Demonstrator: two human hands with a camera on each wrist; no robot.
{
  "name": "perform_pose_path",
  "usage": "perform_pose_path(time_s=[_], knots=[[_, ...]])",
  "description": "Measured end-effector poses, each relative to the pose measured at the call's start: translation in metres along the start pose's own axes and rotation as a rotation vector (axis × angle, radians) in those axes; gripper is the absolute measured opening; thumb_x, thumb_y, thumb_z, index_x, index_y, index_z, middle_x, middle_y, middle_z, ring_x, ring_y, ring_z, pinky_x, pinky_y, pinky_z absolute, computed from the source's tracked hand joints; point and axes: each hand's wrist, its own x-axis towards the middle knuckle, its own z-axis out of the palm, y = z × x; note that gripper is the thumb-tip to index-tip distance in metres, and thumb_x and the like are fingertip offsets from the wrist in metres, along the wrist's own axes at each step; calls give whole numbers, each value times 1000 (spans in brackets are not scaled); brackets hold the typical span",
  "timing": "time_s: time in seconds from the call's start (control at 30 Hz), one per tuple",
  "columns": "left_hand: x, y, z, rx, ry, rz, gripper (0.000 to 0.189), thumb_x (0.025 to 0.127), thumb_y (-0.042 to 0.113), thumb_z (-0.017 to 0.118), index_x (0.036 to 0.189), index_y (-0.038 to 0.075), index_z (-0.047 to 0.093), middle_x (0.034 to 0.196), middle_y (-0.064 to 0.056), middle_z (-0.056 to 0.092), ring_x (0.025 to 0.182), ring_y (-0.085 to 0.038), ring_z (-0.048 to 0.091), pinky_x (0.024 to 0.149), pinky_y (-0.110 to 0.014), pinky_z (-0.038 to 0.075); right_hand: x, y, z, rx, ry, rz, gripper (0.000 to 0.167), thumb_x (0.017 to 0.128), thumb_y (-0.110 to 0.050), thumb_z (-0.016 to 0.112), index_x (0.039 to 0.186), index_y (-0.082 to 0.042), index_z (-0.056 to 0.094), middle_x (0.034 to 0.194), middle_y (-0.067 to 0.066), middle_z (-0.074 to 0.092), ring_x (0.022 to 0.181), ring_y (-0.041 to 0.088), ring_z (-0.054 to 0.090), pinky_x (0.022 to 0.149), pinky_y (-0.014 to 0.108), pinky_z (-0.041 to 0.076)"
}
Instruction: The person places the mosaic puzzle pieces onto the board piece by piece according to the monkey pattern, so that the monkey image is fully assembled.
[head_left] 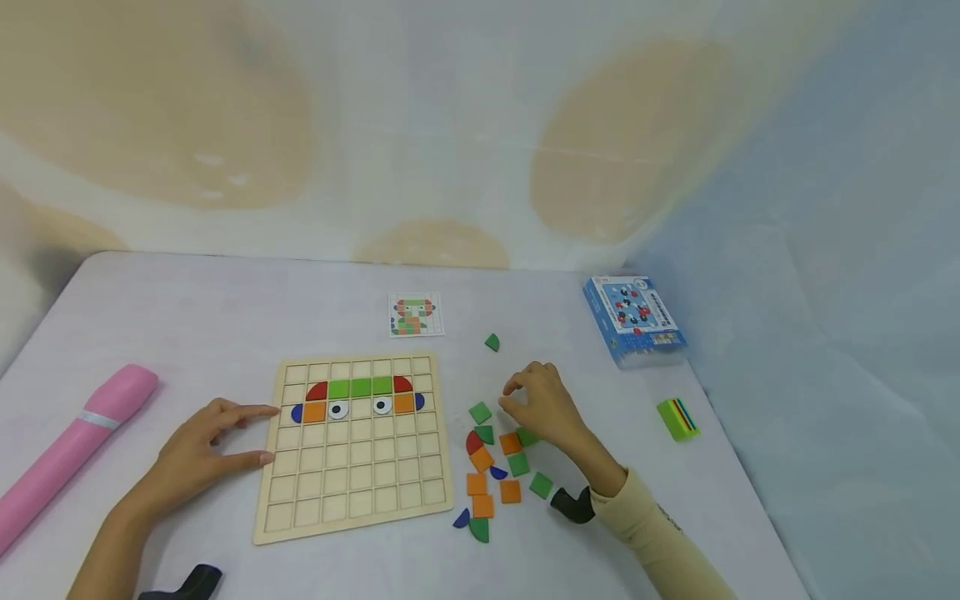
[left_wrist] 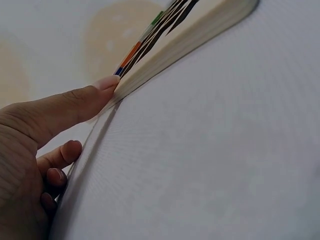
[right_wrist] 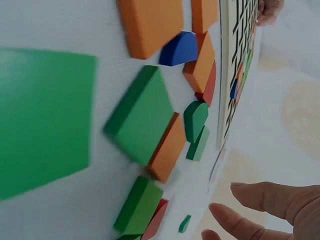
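Observation:
My left hand touches the left edge of a wooden grid board with thumb and index finger spread apart. In the left wrist view the thumb lies against the board's edge. Near the board's top sit a row of green squares, red quarter-circles, orange squares, eye discs and blue half-circles. My right hand hovers over loose pieces right of the board. A gap shows between its thumb and index finger in the right wrist view, with nothing held.
Loose orange squares, green squares and a blue half-circle lie right of the board. A pattern card and green quarter-circle are behind. Blue box and striped yellow-green block stand right; a pink roll left.

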Motion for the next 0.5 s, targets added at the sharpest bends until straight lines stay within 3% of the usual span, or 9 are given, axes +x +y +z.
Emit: perform_pose_path(time_s=[0.27,0.5], knots=[[0,-1,1,-23,6,6,58,76,43,84,129,27,65,98,-2,52,85,-9,38,69,-28,28,-14,10,6,-17,-44,-61,14,81,-14,82,90,-8,74,98,6,59,95,20,44,78,32,48],[1,-1,1,4,-5,-19,60,75,46,84,129,26,66,101,-2,53,86,-9,38,69,-28,30,-23,20,3,-153,54,-11,22,77,-17,85,89,-2,74,96,10,60,95,25,47,81,38,45]])
